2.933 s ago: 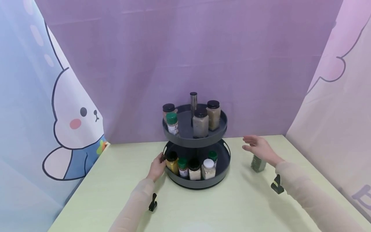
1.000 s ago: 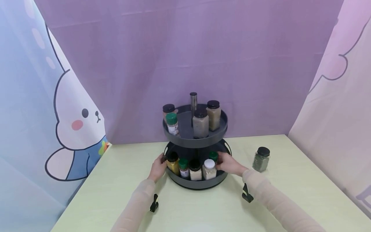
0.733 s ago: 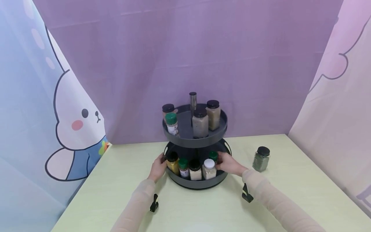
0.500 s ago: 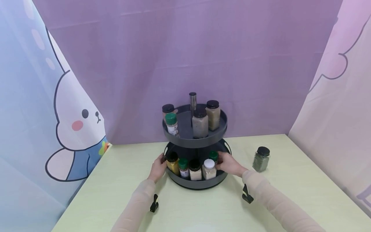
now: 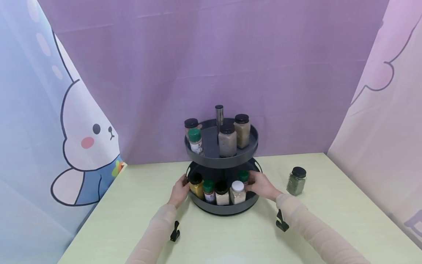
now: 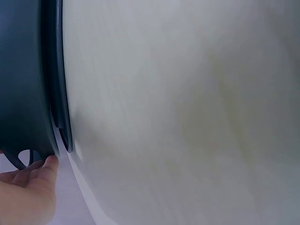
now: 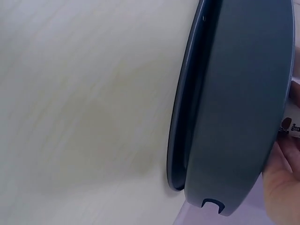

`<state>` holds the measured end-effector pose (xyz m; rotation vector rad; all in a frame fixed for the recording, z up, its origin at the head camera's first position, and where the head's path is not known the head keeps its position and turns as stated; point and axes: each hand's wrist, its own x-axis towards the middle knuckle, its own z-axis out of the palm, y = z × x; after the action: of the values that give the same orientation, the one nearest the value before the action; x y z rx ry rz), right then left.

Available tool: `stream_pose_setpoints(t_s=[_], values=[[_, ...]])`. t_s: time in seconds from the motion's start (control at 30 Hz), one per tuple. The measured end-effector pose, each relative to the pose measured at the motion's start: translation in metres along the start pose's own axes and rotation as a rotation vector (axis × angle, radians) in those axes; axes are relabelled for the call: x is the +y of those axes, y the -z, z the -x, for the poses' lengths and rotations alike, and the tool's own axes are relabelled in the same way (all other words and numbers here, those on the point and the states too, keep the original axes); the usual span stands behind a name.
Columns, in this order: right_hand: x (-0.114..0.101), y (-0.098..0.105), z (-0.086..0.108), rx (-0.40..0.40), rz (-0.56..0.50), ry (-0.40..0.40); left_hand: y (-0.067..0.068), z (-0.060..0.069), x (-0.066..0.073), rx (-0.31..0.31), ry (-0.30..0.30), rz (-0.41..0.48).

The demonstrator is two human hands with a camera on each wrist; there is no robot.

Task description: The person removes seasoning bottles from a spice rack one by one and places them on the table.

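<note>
- Behind and to the right of the white-lidded jar (image 5: 238, 194), inside the lower tray (image 5: 222, 210) of the two-tier turntable (image 5: 206, 160), is the green-capped spice bottle (image 5: 243, 176); its base is hidden, so contact with the tray floor cannot be told.
- Right wrist view: only a strip of the bottle's printed white label shows, cut off by the frame edge; lettering not readable.
- Right hand (image 5: 262, 185): fingers and thumb on either side of the bottle, grasping it; spread only to the bottle's width.
- Left hand (image 5: 179, 191): gripping the lower tray's rim beside the looped handle (image 6: 13, 161), thumb against the outer wall; the other fingertips mostly hidden.
- Lower tray: smooth, matt dark grey, round, upright wall; shade under the upper tray (image 5: 230, 161) makes the dark lids of the yellow-powder jar (image 5: 197, 190) and the cream-filled jar (image 5: 222, 198) hard to make out.
- Upper tray: same finish; shiny metal post (image 5: 219, 113) rises from it; grey-filled jar (image 5: 228, 143) slightly overlaps the tan-filled jar (image 5: 243, 135).
- Green-flake jar (image 5: 296, 184): clear, squarish, black lid; upright on the pale table (image 5: 211, 242), well apart from the right hand.
</note>
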<state>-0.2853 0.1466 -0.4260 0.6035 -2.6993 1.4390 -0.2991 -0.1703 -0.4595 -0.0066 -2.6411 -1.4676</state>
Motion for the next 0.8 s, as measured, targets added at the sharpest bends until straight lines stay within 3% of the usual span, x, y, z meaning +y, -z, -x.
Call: stream_pose_setpoints(t_s=[0.33, 0.6, 0.8], values=[[-0.005, 0.009, 0.004, 0.078, 0.023, -0.041, 0.0, 0.0, -0.001, -0.001, -0.002, 0.004], [-0.005, 0.018, 0.004, 0.107, 0.035, -0.02, 0.0, 0.002, 0.0, -0.001, -0.005, 0.008], [-0.005, 0.029, 0.004, 0.139, 0.049, -0.066, 0.002, 0.001, 0.001, -0.002, 0.001, 0.011]])
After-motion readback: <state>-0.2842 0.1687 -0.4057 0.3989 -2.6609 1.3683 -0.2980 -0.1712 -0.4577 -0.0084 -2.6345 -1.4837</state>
